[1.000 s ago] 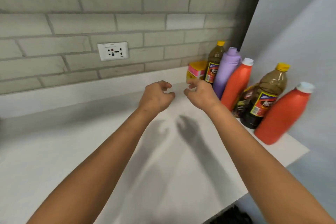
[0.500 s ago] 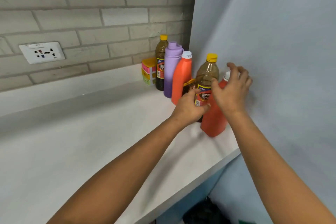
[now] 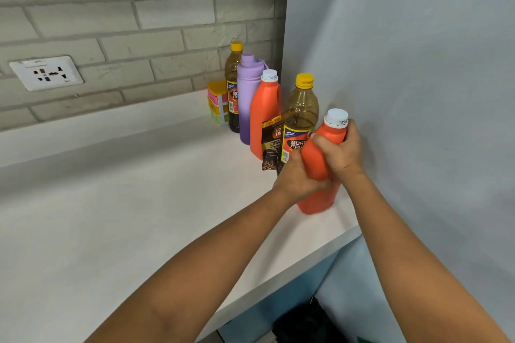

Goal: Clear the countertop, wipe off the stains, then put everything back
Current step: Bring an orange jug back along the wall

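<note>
An orange bottle with a white cap [image 3: 317,198] stands near the right end of the white countertop [image 3: 111,231], close to the grey side wall. My right hand [image 3: 341,153] grips its upper body just below the cap. My left hand [image 3: 298,178] wraps around its middle from the left. Behind it a brown oil bottle with a yellow cap [image 3: 301,111] stands upright, with a dark coffee pouch [image 3: 271,145] beside it. Further back are a second orange bottle [image 3: 264,108], a purple flask [image 3: 248,92] and another brown bottle [image 3: 233,81].
A small yellow and pink box [image 3: 217,101] sits at the back by the brick wall. A wall socket [image 3: 46,72] is mounted at the left. The counter's front edge runs diagonally at the lower right, with a dark object [image 3: 306,323] on the floor below.
The view has swung right. Both hands travelled from above the middle of the counter to the nearest orange bottle and closed around it.
</note>
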